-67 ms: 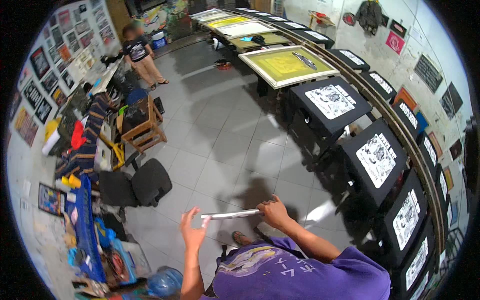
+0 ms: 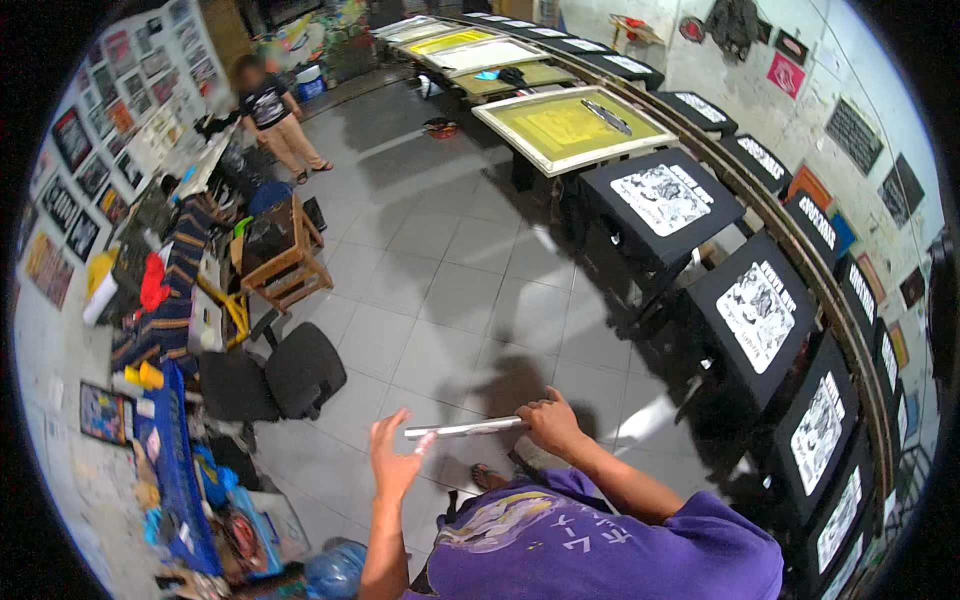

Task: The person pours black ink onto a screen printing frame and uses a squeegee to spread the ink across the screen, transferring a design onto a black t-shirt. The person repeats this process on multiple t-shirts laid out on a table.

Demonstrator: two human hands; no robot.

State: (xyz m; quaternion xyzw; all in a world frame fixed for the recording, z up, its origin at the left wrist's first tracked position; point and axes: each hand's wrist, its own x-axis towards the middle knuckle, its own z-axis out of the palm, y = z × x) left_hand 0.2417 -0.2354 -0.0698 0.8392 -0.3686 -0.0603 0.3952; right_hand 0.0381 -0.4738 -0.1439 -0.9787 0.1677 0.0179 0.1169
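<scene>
A long, slim, silver-white bar (image 2: 470, 428) is held level in front of my body, above the floor; its exact kind cannot be made out. My right hand (image 2: 552, 422) is closed around its right end, the fingers curled over the top. At the other end, my left hand (image 2: 396, 455) is open, fingers raised and spread. Its thumb overlaps the bar near the left tip, and whether it touches is unclear.
Black shirts (image 2: 755, 310) with white prints lie on boards along a curved rail at right. A framed yellow screen (image 2: 560, 130) lies farther up that row. An office chair (image 2: 300, 370), wooden stool (image 2: 285, 250) and cluttered shelf stand left. A person (image 2: 270, 110) stands far left.
The whole view has shifted slightly. Both hands and the bar keep nearly the same pose. The person at far left stays in about the same place.
</scene>
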